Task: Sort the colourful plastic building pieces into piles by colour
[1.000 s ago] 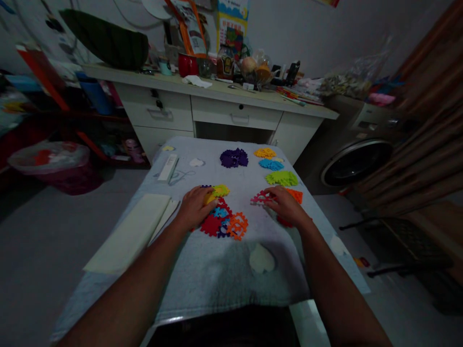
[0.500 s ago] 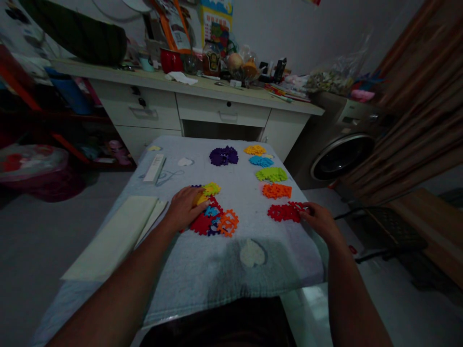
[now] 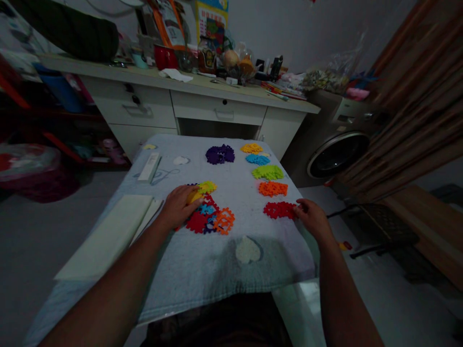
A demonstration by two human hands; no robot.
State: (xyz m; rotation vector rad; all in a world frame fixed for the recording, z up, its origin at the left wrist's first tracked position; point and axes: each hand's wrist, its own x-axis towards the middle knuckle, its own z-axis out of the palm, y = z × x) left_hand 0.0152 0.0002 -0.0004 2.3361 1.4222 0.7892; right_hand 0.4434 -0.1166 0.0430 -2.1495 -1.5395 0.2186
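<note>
On the cloth-covered table, my left hand [image 3: 178, 206] rests on the left side of a mixed pile of toothed plastic pieces. Its thumb is spread from the fingers, with yellow pieces [image 3: 206, 187] beside them; the fingertips are partly hidden. Red pieces [image 3: 197, 222], a few blue ones [image 3: 207, 209] and an orange gear-shaped piece [image 3: 224, 220] make up the rest of this pile. My right hand [image 3: 314, 219] is at the right end of a red pile [image 3: 278, 210], fingers slightly apart and thumb near its edge. No piece shows in its grasp.
Sorted piles stand up the right side: orange [image 3: 273, 189], green [image 3: 267, 172], blue [image 3: 257, 159] and amber [image 3: 251, 148]. A purple pile [image 3: 220, 154] lies at the back. At left are a white box [image 3: 149, 167] and a pale folded sheet [image 3: 108, 236]. A cabinet [image 3: 217, 106] stands behind.
My right hand's fingers have come away from the red piece at the pile's right end, which now lies in line with the pile. My left hand stays on the mixed pile. The view has shifted slightly.
</note>
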